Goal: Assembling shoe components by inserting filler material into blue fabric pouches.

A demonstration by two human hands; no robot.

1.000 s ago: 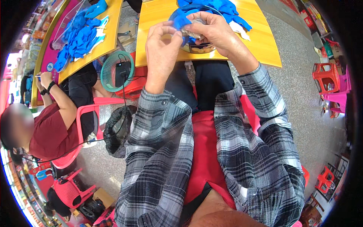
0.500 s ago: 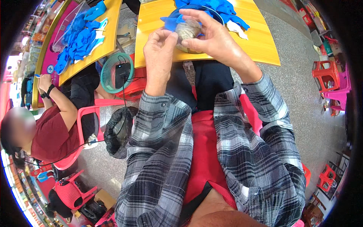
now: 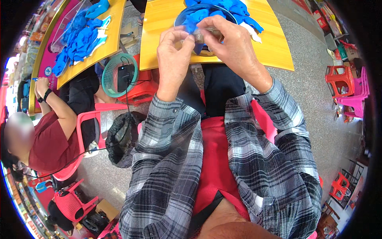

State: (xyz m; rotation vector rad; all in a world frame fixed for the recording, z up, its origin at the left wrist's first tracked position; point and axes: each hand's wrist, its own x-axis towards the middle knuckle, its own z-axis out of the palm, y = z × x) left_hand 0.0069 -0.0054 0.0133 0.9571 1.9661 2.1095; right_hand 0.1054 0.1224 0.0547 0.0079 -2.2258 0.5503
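Item held: small clear wrapper or bag [image 3: 200,36] with something dark inside, contents too blurred to name, pinched between both hands above the near edge of the yellow tabletop [image 3: 254,47].
Right hand [image 3: 232,46]: fingers closed on the wrapper's right side, thumb on top.
Left hand [image 3: 174,53]: thumb and forefinger pressed together at its left edge.
Beneath: round blue-rimmed basin [image 3: 184,16] heaped with blue gloves [image 3: 230,8].
Left of it: second yellow tabletop [image 3: 107,44] with more blue gloves, a green basket [image 3: 108,75] on a red stool, and a seated person in a dark red shirt [image 3: 51,139].
Risk: the thin film looks slippery; an uneven pull could tear it or spill the contents onto the lap.
Change: half a second ago the hands sat slightly lower and further apart; they have drawn closer together.
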